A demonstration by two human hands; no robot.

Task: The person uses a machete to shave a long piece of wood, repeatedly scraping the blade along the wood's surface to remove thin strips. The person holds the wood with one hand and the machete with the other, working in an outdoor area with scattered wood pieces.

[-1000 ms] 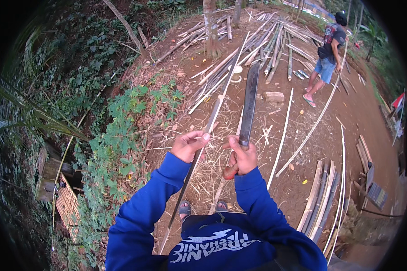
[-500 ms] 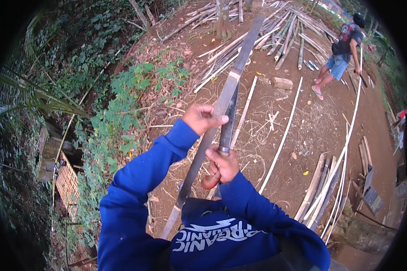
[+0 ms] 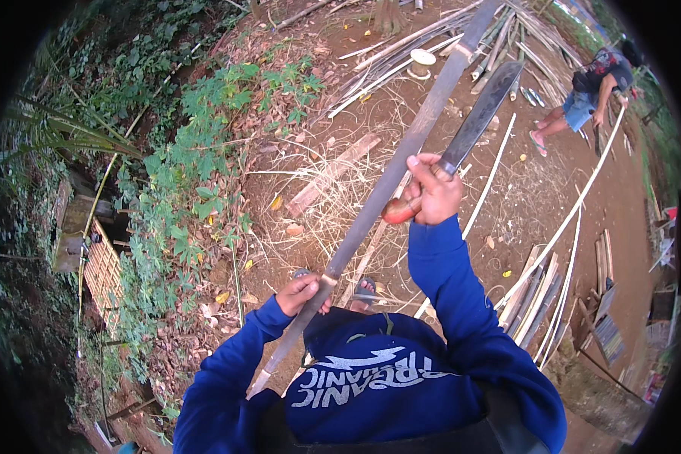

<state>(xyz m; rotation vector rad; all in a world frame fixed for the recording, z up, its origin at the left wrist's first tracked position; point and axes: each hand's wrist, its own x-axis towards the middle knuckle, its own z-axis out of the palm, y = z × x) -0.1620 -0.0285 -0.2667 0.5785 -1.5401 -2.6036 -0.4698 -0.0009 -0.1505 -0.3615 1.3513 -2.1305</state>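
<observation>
Head view: left hand wrapped around a long bamboo strip, fingers curled tight on it low down, near the chest. The strip runs up and right, out past the top edge. Right hand raised, fingers clenched on the reddish handle of a machete, its dark blade angled up-right just beside the strip; can't tell if the edge touches it.

Step, as I read it: trimming or shaving the strip, blade lifted for a stroke. Next move would need the blade brought onto the strip well above the left hand, cutting away from the body, with the left grip firm so the strip doesn't twist.

Also there: more split bamboo lying on the dirt ground to the right, green weeds on the left, a crouched second person top right.

Hidden: the strip's far end is cut off; its lower end is lost behind the blue sleeve. The right thumb covers the handle-blade joint. Feet mostly blocked by the torso.
</observation>
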